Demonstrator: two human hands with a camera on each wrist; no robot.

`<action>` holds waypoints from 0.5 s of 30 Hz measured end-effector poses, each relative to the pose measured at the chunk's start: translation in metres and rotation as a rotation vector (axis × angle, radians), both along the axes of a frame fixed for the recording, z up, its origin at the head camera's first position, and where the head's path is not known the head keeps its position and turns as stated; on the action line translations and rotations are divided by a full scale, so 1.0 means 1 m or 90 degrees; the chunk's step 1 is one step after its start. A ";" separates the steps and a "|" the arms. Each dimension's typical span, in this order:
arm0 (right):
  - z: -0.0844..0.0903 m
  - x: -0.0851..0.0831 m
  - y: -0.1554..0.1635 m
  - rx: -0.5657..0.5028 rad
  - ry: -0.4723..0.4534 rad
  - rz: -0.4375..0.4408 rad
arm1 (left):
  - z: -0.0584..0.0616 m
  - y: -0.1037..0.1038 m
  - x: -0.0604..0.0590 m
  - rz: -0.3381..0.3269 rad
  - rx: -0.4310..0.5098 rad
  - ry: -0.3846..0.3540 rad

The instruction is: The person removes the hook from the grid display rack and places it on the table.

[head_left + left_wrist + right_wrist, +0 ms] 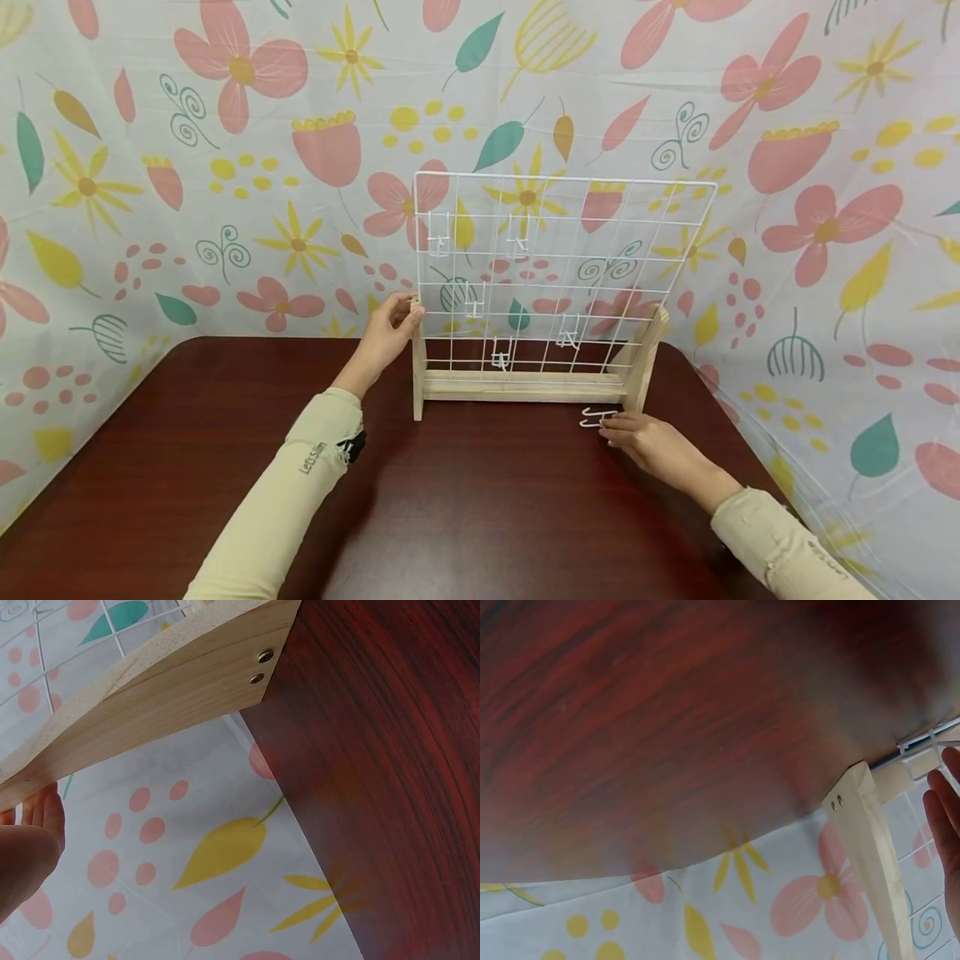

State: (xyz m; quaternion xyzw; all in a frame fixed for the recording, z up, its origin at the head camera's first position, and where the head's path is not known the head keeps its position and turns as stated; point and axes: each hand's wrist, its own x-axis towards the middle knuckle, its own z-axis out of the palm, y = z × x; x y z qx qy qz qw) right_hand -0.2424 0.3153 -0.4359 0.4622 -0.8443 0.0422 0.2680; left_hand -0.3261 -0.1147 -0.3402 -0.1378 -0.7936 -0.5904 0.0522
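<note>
A white wire grid rack [540, 275] with a wooden base stands on the table. My left hand [389, 330] grips the top of its left wooden side panel [418, 367]; in the left wrist view that hand [34, 840] is partly hidden behind the panel [187, 682]. My right hand [660, 448] pinches a white wire hook [592, 417] just in front of the base's right end, a little above the table. The right wrist view shows this hook [930, 746] beside the fingertips [936, 781]. Several similar hooks, including an upper one [518, 243] and a lower one [500, 358], hang on the grid.
The dark red wooden table [480, 500] reaches back to a flower-patterned cloth [247, 167] behind the rack. The right wooden side panel [647, 358] stands close to my right hand. A wooden crossbar [525, 392] joins both panels near the table.
</note>
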 end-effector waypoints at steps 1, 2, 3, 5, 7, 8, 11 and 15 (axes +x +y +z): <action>0.000 0.000 0.000 -0.002 0.004 0.000 | 0.000 0.000 0.000 0.000 -0.002 0.001; -0.001 0.001 -0.001 -0.005 0.006 0.002 | 0.000 0.000 0.000 0.000 -0.004 0.002; -0.001 0.001 -0.001 -0.007 0.008 0.003 | 0.001 0.000 0.000 0.001 -0.004 0.004; -0.004 0.001 -0.001 -0.008 0.017 0.009 | 0.001 0.000 0.001 0.002 -0.003 0.006; -0.006 0.001 -0.001 -0.005 0.026 0.011 | 0.002 0.000 0.002 0.002 -0.004 0.005; -0.007 0.001 -0.001 -0.005 0.028 0.010 | 0.002 0.001 0.002 0.003 -0.004 0.004; -0.008 0.003 -0.001 -0.007 0.025 -0.002 | 0.002 0.001 0.002 0.004 -0.003 0.001; -0.006 0.007 -0.003 -0.008 0.010 -0.021 | 0.003 0.001 0.003 0.004 -0.002 -0.001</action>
